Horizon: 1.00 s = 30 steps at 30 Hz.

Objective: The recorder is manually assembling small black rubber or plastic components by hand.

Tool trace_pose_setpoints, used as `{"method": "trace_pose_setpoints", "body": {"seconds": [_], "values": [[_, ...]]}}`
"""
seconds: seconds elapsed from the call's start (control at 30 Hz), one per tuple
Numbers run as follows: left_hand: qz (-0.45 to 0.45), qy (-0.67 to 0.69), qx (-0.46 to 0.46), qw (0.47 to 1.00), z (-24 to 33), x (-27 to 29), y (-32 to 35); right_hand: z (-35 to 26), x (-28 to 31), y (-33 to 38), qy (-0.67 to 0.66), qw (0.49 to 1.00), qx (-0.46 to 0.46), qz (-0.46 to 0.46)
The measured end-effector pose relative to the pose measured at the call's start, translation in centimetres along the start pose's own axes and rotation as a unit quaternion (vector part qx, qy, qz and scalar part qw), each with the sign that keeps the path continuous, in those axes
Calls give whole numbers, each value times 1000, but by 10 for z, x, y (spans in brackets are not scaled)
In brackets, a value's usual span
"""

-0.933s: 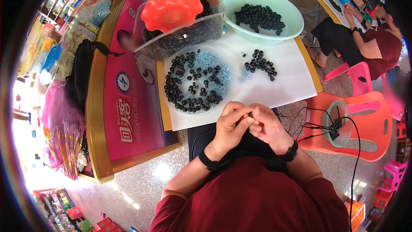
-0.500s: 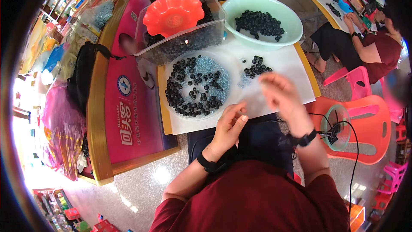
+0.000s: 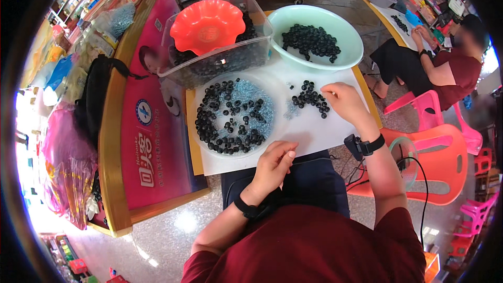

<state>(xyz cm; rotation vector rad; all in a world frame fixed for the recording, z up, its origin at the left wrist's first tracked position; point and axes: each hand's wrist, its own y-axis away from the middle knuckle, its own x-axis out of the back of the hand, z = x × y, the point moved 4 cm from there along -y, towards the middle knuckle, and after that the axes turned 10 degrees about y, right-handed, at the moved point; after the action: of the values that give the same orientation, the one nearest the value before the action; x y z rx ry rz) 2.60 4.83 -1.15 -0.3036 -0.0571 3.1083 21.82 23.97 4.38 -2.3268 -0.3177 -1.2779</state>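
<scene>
A round clear tray [image 3: 264, 144] near the left side of the white-topped table holds black round beads [image 3: 209, 120] and tiny pale blue beads [image 3: 257, 91]. To its right, a loose pile of black beads [image 3: 310, 99] lies on the white surface, with a few clear blue beads [image 3: 291, 110] beside it. My right hand [image 3: 346, 104] is at the right edge of this pile, its fingertips drawn together; whatever is between them is hidden. Just off the table's front edge, my left hand [image 3: 272, 167] is closed with thumb against fingers, and I cannot make out what it holds.
A clear bin [image 3: 209, 65] of black beads, with a red scalloped bowl [image 3: 207, 26] on top, stands at the back left. A mint-green basin [image 3: 351, 55] of black beads is behind the pile. An orange chair [image 3: 445, 157] stands at right; a person [image 3: 445, 68] sits beyond it.
My right hand has gone from a blur over the table's front to the right edge of the bead pile. My left hand stays near the front edge, its fingers closer together. The view has shifted slightly.
</scene>
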Motion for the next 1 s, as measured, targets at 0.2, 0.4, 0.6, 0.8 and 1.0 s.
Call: {"method": "trace_pose_setpoints", "body": {"seconds": [0.2, 0.4, 0.6, 0.8, 1.0], "values": [[10, -11, -5, 1000, 1, 3, 0, 7, -9, -4, 36, 988, -73, -131], [25, 13, 4, 1000, 1, 1, -1, -3, -12, 12, -183, 967, -138, -110], [85, 77, -45, 992, 6, 0, 0, -86, -45, 79, -504, 754, -175, -382], [102, -1, -93, 990, 5, 10, 2, -79, -54, 78, -485, 783, -200, -335], [87, -30, -83, 992, 12, 8, 0, -64, -38, 51, -38, 998, 58, 0]]}}
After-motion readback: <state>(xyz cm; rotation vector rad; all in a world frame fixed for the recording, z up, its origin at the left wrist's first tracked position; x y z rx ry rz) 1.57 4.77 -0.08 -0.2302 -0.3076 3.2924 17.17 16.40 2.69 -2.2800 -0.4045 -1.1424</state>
